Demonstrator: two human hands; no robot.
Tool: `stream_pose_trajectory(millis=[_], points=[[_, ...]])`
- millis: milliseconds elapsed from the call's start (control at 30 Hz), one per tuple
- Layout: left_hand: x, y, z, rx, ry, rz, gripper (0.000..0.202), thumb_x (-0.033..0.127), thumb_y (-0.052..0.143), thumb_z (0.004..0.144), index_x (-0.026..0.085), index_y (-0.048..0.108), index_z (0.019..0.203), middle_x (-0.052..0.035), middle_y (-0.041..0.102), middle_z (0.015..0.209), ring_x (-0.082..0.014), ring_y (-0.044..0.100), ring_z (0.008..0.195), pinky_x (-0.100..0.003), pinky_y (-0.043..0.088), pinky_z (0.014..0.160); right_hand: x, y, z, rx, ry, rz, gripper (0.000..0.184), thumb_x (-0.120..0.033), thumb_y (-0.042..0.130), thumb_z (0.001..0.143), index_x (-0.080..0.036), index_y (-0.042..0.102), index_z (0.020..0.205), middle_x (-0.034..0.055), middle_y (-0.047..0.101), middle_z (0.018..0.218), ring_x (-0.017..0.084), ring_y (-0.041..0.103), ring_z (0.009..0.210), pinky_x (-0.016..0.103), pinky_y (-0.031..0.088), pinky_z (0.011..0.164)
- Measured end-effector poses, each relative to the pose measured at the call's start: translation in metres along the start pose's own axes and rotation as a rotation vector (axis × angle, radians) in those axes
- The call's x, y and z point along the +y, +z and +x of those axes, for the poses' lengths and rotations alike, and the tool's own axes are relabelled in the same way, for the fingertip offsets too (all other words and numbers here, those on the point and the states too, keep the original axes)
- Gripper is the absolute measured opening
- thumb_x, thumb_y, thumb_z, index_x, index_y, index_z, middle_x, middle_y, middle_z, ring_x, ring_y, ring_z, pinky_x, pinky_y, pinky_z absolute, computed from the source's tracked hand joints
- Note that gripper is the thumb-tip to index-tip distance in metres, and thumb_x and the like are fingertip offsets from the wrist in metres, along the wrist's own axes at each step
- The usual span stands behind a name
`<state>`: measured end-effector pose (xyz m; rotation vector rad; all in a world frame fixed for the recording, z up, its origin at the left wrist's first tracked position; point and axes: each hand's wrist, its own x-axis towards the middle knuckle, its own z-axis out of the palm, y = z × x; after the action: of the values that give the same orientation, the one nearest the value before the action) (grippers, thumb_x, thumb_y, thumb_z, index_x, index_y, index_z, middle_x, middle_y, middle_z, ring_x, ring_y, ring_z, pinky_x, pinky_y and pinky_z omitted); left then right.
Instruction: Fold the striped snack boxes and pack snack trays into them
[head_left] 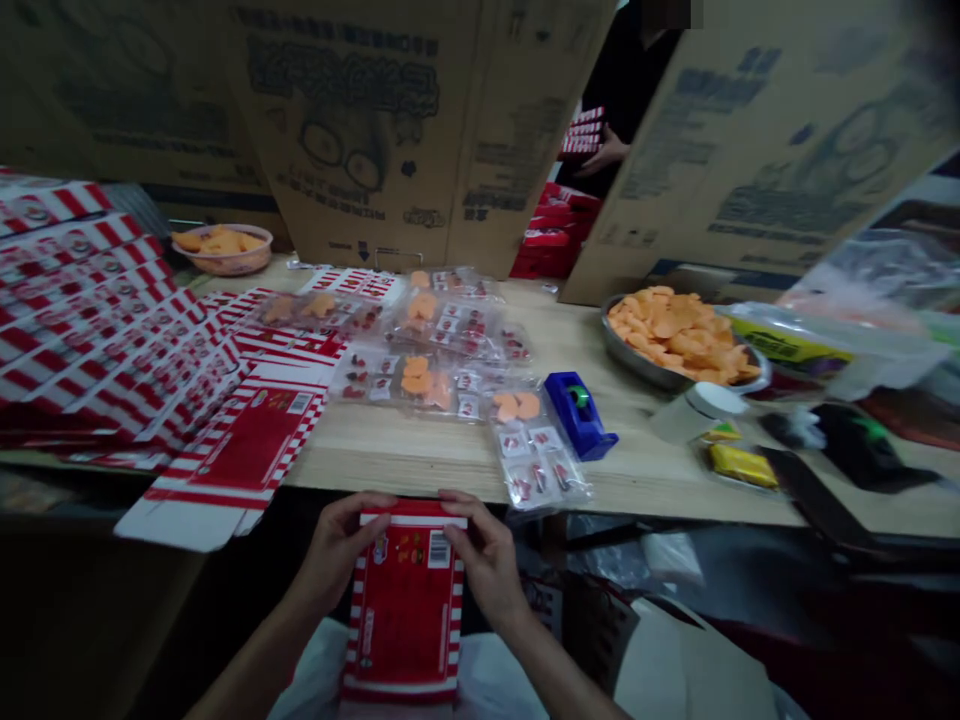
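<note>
Both my hands hold a red box with white-striped edges (405, 610) just below the wooden table's front edge (420, 470). My left hand (339, 545) grips its upper left corner, fingers curled over the top. My right hand (484, 555) grips the upper right corner, thumb near the barcode label. The box stands upright, its top end toward the table.
Flat red-and-white cartons (97, 320) are fanned out at left. Clear packets with orange pieces (442, 360) lie mid-table, beside a blue tape dispenser (579, 412). A metal bowl of orange pieces (679, 340) sits right, a smaller bowl (221, 247) back left. Another person's hand (604, 155) shows between upright cardboard boxes.
</note>
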<state>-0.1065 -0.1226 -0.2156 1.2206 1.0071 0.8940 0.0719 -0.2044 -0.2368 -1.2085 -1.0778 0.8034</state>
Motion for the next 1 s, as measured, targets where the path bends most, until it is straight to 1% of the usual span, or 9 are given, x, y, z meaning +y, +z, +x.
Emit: stream_pose_trajectory(millis=[133,200,367,433,500,600,700,867,1000], points=[[-0.004,0.004,0.003,0.022,-0.042,0.0,0.025,0.036,0.079,0.061,0.018,0.072,0.076,-0.0033,0.069,0.078,-0.0174,0.064,0.069,-0.025,0.053,0.062,-0.006,-0.02,0.004,-0.091,-0.054,-0.116,0.03,-0.029,0.061,0.084,-0.027,0.062,0.113,0.0077,0.063,0.122,0.022,0.058,0.114,0.039,0.047,0.096],[-0.002,0.004,0.005,0.018,-0.015,0.042,0.025,0.037,0.079,0.06,0.018,0.072,0.075,-0.0029,0.069,0.077,-0.0175,0.064,0.07,-0.024,0.053,0.061,-0.014,-0.051,0.015,0.002,-0.061,-0.182,0.04,-0.03,0.062,0.082,-0.026,0.057,0.122,0.0088,0.061,0.125,0.022,0.058,0.112,0.038,0.048,0.093],[0.001,0.006,0.008,-0.014,-0.03,0.074,0.03,0.041,0.079,0.058,0.019,0.073,0.078,-0.0047,0.07,0.086,-0.0216,0.066,0.08,-0.026,0.056,0.065,-0.022,-0.159,0.06,0.638,-0.013,-0.294,0.027,-0.041,0.062,0.075,-0.018,0.065,0.09,0.0084,0.067,0.097,0.021,0.06,0.092,0.035,0.05,0.077],[0.002,0.01,0.008,-0.014,-0.044,0.073,0.034,0.043,0.081,0.055,0.019,0.074,0.077,-0.0053,0.07,0.087,-0.0229,0.067,0.08,-0.026,0.056,0.065,-0.019,-0.192,0.075,0.659,0.113,-0.281,0.031,-0.046,0.063,0.069,-0.017,0.066,0.079,0.0065,0.067,0.084,0.02,0.06,0.082,0.031,0.05,0.066],[0.003,0.013,0.007,-0.009,-0.055,0.061,0.035,0.044,0.081,0.053,0.019,0.074,0.076,-0.005,0.07,0.086,-0.023,0.067,0.078,-0.026,0.057,0.063,-0.014,-0.209,0.085,0.57,0.22,-0.248,0.034,-0.047,0.065,0.063,-0.015,0.067,0.071,0.0051,0.066,0.073,0.018,0.059,0.07,0.028,0.047,0.055],[0.004,0.016,0.005,-0.019,-0.063,0.054,0.035,0.044,0.081,0.054,0.019,0.073,0.077,-0.0043,0.07,0.084,-0.0221,0.067,0.073,-0.027,0.057,0.06,-0.009,-0.215,0.092,0.45,0.312,-0.203,0.032,-0.044,0.069,0.056,-0.014,0.069,0.067,0.004,0.065,0.064,0.015,0.056,0.058,0.024,0.042,0.047],[0.003,0.016,0.004,-0.024,-0.052,0.06,0.033,0.043,0.079,0.058,0.019,0.072,0.079,-0.0033,0.07,0.082,-0.0212,0.067,0.073,-0.027,0.057,0.062,-0.005,-0.214,0.097,0.422,0.334,-0.169,0.029,-0.04,0.071,0.052,-0.013,0.069,0.062,0.0032,0.064,0.06,0.014,0.055,0.054,0.024,0.041,0.048],[-0.003,0.013,0.004,-0.048,-0.054,0.031,0.03,0.038,0.079,0.06,0.018,0.071,0.081,-0.0028,0.068,0.083,-0.0213,0.066,0.075,-0.028,0.057,0.064,0.004,-0.211,0.102,0.503,0.244,-0.165,0.024,-0.036,0.074,0.048,-0.015,0.064,0.053,0.0006,0.06,0.053,0.013,0.051,0.052,0.025,0.04,0.049],[-0.006,0.012,0.006,-0.015,-0.069,0.015,0.031,0.036,0.081,0.058,0.018,0.07,0.081,-0.0017,0.067,0.082,-0.02,0.066,0.072,-0.026,0.056,0.061,0.006,-0.205,0.095,0.597,0.159,-0.116,0.026,-0.039,0.075,0.052,-0.016,0.063,0.058,0.0006,0.061,0.058,0.014,0.053,0.057,0.025,0.043,0.052]])
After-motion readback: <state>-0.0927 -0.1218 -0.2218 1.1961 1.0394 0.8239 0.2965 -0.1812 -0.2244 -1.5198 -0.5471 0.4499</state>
